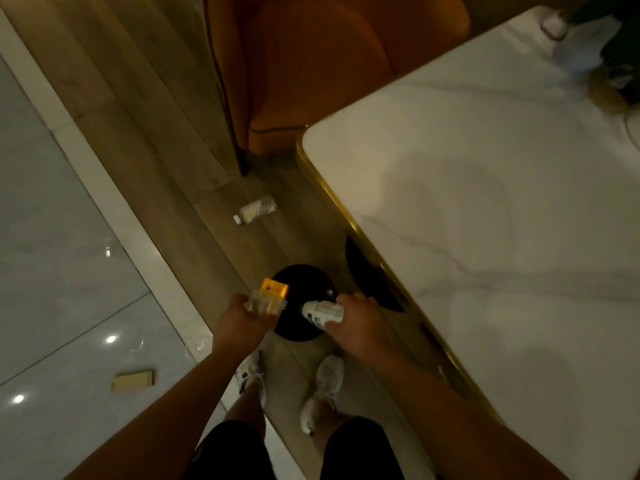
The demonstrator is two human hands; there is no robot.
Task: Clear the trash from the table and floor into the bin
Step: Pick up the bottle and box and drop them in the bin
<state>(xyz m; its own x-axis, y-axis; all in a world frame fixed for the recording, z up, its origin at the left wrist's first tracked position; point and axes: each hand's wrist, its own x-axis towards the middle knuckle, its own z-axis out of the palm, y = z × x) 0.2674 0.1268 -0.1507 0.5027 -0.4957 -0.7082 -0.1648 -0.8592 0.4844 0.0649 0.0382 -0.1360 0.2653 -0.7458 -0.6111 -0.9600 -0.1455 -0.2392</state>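
A round black bin [304, 282] stands on the wooden floor beside the table's gold edge. My left hand [239, 323] holds a crinkled clear wrapper with an orange card [270, 297] over the bin's left rim. My right hand [356, 323] grips a white bottle with a green label [320, 311], lying sideways above the bin's opening. A clear plastic bottle [255, 209] lies on the floor beyond the bin. A small yellowish flat box [132, 380] lies on the glossy tiles at the left.
The white marble table [485, 220] with gold trim fills the right side. An orange armchair [311, 64] stands at the top. Blurred dark and white items [602, 50] sit on the table's far right corner. My two white shoes [325, 382] stand just behind the bin.
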